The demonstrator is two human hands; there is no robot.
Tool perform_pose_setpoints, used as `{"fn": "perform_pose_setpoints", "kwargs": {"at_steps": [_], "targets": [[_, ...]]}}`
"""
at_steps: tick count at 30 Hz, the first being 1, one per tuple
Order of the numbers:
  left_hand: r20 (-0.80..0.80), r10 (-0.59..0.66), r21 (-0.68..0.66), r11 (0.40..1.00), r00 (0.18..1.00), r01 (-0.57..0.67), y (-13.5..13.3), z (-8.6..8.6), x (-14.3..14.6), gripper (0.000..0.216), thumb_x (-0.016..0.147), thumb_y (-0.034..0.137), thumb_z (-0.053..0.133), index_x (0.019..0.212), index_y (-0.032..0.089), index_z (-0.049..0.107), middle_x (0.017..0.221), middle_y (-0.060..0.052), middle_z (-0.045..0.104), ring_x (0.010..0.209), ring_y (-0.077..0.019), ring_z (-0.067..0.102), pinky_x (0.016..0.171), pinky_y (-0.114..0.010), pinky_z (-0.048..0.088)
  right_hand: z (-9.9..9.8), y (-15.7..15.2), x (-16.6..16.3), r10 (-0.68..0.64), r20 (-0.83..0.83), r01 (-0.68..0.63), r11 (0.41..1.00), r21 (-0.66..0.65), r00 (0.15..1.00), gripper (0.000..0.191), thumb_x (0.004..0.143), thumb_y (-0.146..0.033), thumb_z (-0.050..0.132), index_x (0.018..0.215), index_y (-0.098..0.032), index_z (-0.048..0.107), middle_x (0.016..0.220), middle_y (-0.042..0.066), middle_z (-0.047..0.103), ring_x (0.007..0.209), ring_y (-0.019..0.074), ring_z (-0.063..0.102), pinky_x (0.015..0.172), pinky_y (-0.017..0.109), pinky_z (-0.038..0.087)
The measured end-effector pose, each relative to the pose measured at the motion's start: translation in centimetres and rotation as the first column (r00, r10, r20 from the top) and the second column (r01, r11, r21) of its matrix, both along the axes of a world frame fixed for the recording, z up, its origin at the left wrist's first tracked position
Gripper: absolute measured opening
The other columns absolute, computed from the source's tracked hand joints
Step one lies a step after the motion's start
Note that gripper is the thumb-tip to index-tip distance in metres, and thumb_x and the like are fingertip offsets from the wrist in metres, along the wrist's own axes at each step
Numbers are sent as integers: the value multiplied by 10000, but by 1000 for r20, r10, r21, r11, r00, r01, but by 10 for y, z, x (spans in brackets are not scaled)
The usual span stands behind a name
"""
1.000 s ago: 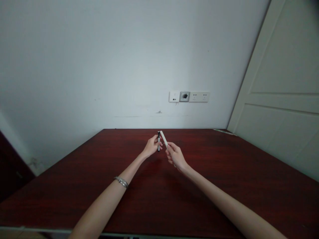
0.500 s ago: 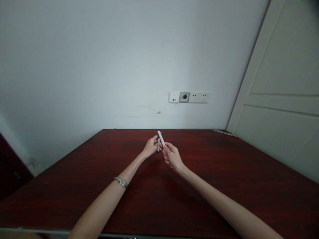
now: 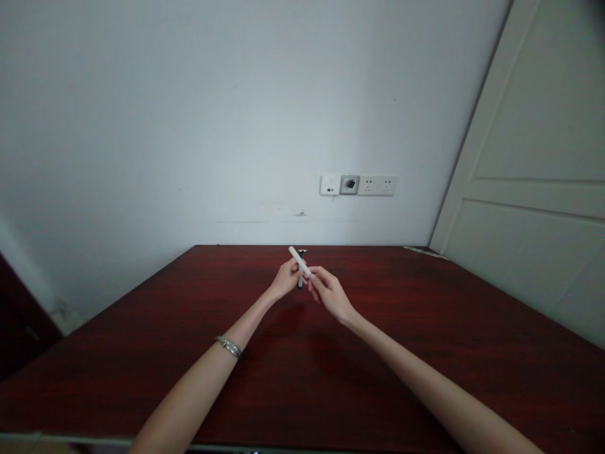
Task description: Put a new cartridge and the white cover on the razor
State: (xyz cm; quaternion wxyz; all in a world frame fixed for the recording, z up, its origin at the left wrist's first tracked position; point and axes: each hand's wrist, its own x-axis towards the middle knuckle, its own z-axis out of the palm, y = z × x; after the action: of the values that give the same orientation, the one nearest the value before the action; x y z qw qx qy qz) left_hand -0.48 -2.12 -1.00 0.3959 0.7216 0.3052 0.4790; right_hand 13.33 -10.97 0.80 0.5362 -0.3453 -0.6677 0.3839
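Note:
My left hand [image 3: 285, 279] is closed around the handle of a slim razor [image 3: 300, 282], which has a grey handle, a dark neck and a small crosswise head at the top. The razor is upright above the table. In my right hand [image 3: 331, 293] is a plain white stick [image 3: 299, 259] with a rounded end, pinched near its lower end between thumb and fingers. The stick slants up to the left and crosses in front of the razor, hiding part of it. Whether the two touch, I cannot tell.
Both forearms reach over a dark red wooden table [image 3: 198, 378]. Behind it stands a pale wall with a row of sockets [image 3: 377, 185]. On the right, a white panelled door [image 3: 529, 189] meets the table, and a thin strip [image 3: 424, 252] lies at the back right edge.
The white stick has tilted further to the left, its upper end moving left past the razor's head, which now shows more. My left hand has barely moved.

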Motion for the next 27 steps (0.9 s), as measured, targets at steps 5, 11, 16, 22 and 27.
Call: {"fn": "perform_pose_setpoints", "kwargs": {"at_steps": [5, 11, 16, 22, 27], "targets": [[8, -16, -45, 999, 1000, 17, 7, -7, 0, 135, 751, 162, 509, 879, 120, 495, 668, -18, 605, 564, -130, 616, 520, -233, 476, 14, 15, 41, -360, 455, 156, 892, 425, 815, 251, 880, -334, 398, 966, -241, 614, 802, 27, 631, 692, 146, 563, 630, 251, 402], [18, -47, 5, 999, 999, 47, 8, -9, 0, 158, 748, 133, 514, 900, 143, 473, 675, 5, 597, 592, -118, 616, 542, -222, 471, 22, 14, 64, -620, 561, 212, 752, 624, 549, 278, 884, -409, 410, 934, -260, 638, 877, 18, 664, 762, 139, 604, 619, 215, 380], [-13, -80, 25, 996, 997, 80, 6, -11, 1, 154, 747, 111, 512, 898, 135, 494, 693, -5, 602, 627, -114, 613, 591, -229, 470, 19, 16, 63, -674, 552, 223, 710, 669, 491, 286, 876, -429, 425, 909, -252, 648, 843, 16, 675, 722, 126, 608, 588, 201, 362], [-15, -123, 22, 992, 992, 123, -3, -1, 1, 144, 753, 112, 514, 894, 127, 492, 682, -21, 616, 646, -127, 613, 605, -239, 463, 21, 18, 66, -674, 536, 248, 711, 658, 509, 281, 865, -433, 441, 895, -253, 654, 855, 14, 685, 740, 139, 621, 604, 207, 385], [25, -152, -27, 988, 988, 153, -7, 3, 0, 165, 749, 115, 531, 906, 125, 485, 684, -27, 623, 646, -130, 616, 606, -242, 464, 25, 14, 77, -658, 515, 297, 730, 615, 549, 270, 842, -437, 472, 867, -249, 664, 871, 8, 695, 765, 158, 635, 639, 221, 420]]}}
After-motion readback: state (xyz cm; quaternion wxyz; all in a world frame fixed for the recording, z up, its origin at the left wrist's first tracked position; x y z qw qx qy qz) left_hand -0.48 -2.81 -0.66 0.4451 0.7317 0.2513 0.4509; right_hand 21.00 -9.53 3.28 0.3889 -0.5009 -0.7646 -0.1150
